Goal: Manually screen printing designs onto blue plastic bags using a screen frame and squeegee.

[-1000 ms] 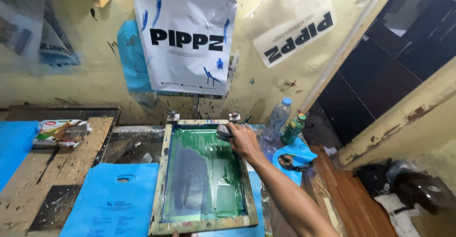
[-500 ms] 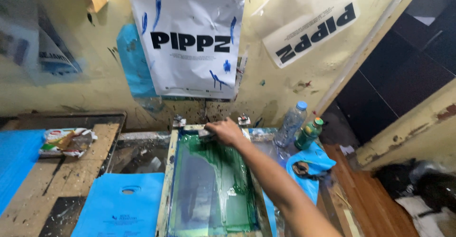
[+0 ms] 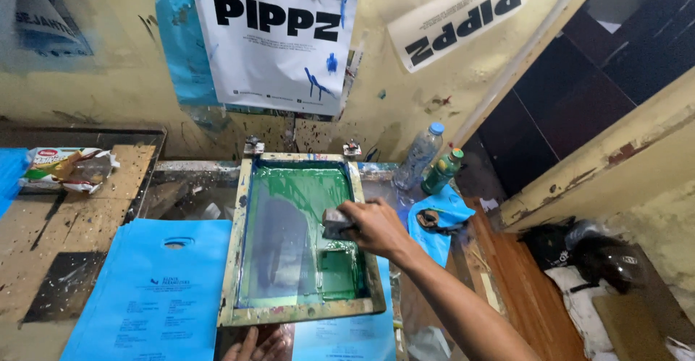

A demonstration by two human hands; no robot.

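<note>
A wooden screen-printing frame (image 3: 232, 260) lies flat on the bench, its mesh (image 3: 289, 223) coated in green ink. My right hand (image 3: 376, 227) is shut on a small grey squeegee (image 3: 337, 223) pressed on the right half of the mesh, about midway down. My left hand (image 3: 257, 345) shows only at the bottom edge, fingers spread flat just below the frame's near rail, holding nothing. A blue sheet (image 3: 347, 336) pokes out from under the frame.
A blue plastic bag (image 3: 145, 289) lies left of the frame. Two bottles, one clear (image 3: 420, 155) and one green (image 3: 440, 171), stand at the right by a blue cloth (image 3: 441, 220). A torn packet (image 3: 69, 167) sits far left. Printed bags hang on the wall.
My right hand has drawn the squeegee from the far rail of the frame toward me, down the right side of the mesh. The view has tilted down and my left hand has appeared.
</note>
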